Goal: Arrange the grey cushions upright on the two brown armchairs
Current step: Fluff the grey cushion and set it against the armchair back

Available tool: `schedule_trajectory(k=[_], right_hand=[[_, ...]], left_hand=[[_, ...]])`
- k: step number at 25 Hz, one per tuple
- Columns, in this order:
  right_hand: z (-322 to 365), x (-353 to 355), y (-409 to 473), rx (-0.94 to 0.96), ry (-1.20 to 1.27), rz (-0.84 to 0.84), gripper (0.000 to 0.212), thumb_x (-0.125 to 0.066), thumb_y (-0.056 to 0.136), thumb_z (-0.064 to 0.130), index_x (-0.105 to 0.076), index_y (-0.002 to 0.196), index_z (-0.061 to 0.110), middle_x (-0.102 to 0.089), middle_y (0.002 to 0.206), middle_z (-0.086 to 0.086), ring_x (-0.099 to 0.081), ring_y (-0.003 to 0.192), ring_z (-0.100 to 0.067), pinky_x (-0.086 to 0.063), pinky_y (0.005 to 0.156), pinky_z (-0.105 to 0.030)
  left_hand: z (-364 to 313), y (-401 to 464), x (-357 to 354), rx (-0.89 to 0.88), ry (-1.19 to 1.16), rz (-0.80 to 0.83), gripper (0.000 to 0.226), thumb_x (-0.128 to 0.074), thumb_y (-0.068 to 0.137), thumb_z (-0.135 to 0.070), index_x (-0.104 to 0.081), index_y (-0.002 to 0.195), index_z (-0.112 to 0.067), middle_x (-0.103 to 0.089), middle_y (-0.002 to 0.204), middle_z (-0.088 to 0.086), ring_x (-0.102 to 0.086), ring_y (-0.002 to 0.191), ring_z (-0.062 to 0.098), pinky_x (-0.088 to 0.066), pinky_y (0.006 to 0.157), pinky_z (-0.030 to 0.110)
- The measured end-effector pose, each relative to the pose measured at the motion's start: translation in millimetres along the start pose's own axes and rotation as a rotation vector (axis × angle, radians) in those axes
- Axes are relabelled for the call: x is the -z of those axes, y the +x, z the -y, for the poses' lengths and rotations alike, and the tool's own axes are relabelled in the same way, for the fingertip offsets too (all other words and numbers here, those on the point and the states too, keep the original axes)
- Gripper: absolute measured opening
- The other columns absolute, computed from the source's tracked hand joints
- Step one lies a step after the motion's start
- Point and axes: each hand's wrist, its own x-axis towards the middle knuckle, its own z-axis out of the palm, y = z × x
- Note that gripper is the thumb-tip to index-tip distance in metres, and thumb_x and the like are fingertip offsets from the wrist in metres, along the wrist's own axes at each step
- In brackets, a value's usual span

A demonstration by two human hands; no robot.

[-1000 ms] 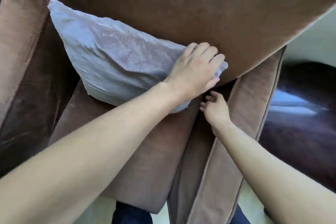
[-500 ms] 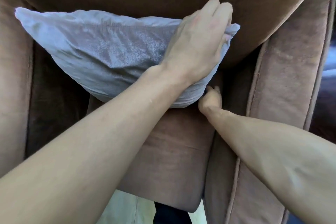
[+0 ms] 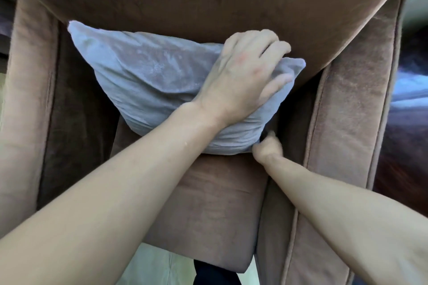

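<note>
A grey cushion [image 3: 148,81] leans against the backrest of a brown armchair [image 3: 208,0], its lower edge on the seat [image 3: 208,210]. My left hand [image 3: 245,78] lies over the cushion's right part, fingers curled around its upper right corner next to the backrest. My right hand [image 3: 267,147] is at the cushion's lower right corner, in the gap beside the right armrest [image 3: 347,122]. Its fingers are tucked under the corner and mostly hidden.
The left armrest [image 3: 25,99] and the right armrest wall in the seat on both sides. A pale floor [image 3: 152,268] shows below the seat's front edge. A dark glossy surface [image 3: 407,146] lies to the right of the chair.
The cushion has shifted right and down against the backrest. My left hand's fingers have curled around its upper right corner, and my right hand has closed in on the lower right corner.
</note>
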Motion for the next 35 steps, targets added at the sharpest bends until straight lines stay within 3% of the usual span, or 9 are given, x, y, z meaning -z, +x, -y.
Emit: schedule_trajectory(k=[2, 5, 8, 10, 13, 16, 21, 29, 35], right_hand=[[15, 15, -18, 0.162, 0.201, -0.079, 0.056, -0.064, 0.092, 0.016, -0.048, 0.146, 0.01, -0.06, 0.141, -0.012, -0.058, 0.129, -0.03, -0.049, 0.105, -0.035], [42, 48, -49, 0.291, 0.497, -0.137, 0.06, -0.065, 0.085, 0.001, -0.052, 0.142, 0.017, -0.062, 0.129, 0.005, -0.06, 0.12, -0.015, -0.049, 0.097, -0.028], [61, 76, -62, 0.331, 0.765, -0.145, 0.075, -0.061, 0.07, -0.005, -0.052, 0.141, 0.018, -0.063, 0.136, 0.0, -0.063, 0.125, -0.017, -0.054, 0.103, -0.04], [73, 92, -66, 0.351, 0.832, -0.106, 0.075, -0.06, 0.068, -0.003, -0.054, 0.138, 0.02, -0.067, 0.132, -0.006, -0.065, 0.122, -0.019, -0.053, 0.098, -0.036], [91, 108, -68, 0.378, 0.835, -0.049, 0.045, -0.067, 0.073, 0.01, -0.067, 0.114, 0.029, -0.071, 0.11, -0.004, -0.069, 0.109, -0.021, -0.053, 0.094, -0.044], [95, 113, -67, 0.462, 0.699, -0.089, 0.011, -0.067, 0.083, 0.028, -0.07, 0.09, 0.037, -0.072, 0.103, -0.002, -0.068, 0.105, -0.021, -0.05, 0.103, -0.062], [80, 114, -72, 0.567, 0.775, -0.06, 0.018, -0.059, 0.098, 0.031, -0.071, 0.102, 0.043, -0.069, 0.133, -0.012, -0.06, 0.132, -0.035, -0.042, 0.113, -0.067], [83, 122, -81, 0.698, 0.857, -0.208, 0.012, -0.063, 0.1, 0.034, -0.07, 0.101, 0.043, -0.069, 0.123, -0.018, -0.063, 0.115, -0.022, -0.042, 0.112, -0.063], [90, 146, -74, 0.523, 0.805, -0.121, 0.022, -0.069, 0.083, 0.02, -0.069, 0.102, 0.03, -0.072, 0.108, 0.002, -0.069, 0.106, -0.016, -0.054, 0.093, -0.041]], left_hand=[[13, -27, 11, 0.187, 0.091, -0.15, 0.031, -0.06, 0.094, -0.026, -0.069, 0.116, -0.006, -0.065, 0.117, 0.016, -0.062, 0.109, 0.034, -0.047, 0.094, 0.047], [41, -85, 40, 0.802, 0.089, -0.353, 0.028, -0.054, 0.08, -0.005, -0.061, 0.107, -0.004, -0.055, 0.118, 0.02, -0.054, 0.108, 0.037, -0.033, 0.088, 0.036], [106, -131, 56, 1.435, -0.063, -0.353, 0.036, -0.044, 0.08, 0.002, -0.054, 0.113, -0.004, -0.049, 0.13, 0.018, -0.048, 0.121, 0.038, -0.038, 0.098, 0.039], [149, -138, 63, 1.576, -0.209, -0.328, 0.046, -0.043, 0.084, -0.002, -0.051, 0.129, -0.007, -0.047, 0.14, 0.013, -0.049, 0.128, 0.032, -0.04, 0.11, 0.038], [190, -125, 70, 1.568, -0.599, -0.357, 0.059, -0.046, 0.093, -0.008, -0.038, 0.151, -0.017, -0.05, 0.149, 0.002, -0.052, 0.132, 0.018, -0.043, 0.109, 0.03], [207, -115, 74, 1.503, -0.787, -0.326, 0.046, -0.051, 0.089, -0.017, -0.058, 0.135, -0.024, -0.072, 0.122, -0.005, -0.069, 0.11, 0.013, -0.058, 0.092, 0.032], [217, -119, 76, 1.431, -0.658, -0.489, 0.012, -0.052, 0.101, -0.029, -0.056, 0.099, -0.018, -0.062, 0.096, -0.003, -0.059, 0.087, 0.012, -0.054, 0.086, 0.032], [212, -120, 84, 1.387, -0.718, -0.69, 0.012, -0.051, 0.1, -0.025, -0.05, 0.088, -0.025, -0.061, 0.097, -0.001, -0.058, 0.089, 0.015, -0.055, 0.099, 0.048], [220, -117, 98, 1.369, -0.801, -0.486, 0.018, -0.054, 0.085, -0.033, -0.058, 0.102, -0.03, -0.067, 0.11, -0.009, -0.068, 0.112, 0.019, -0.052, 0.095, 0.037]])
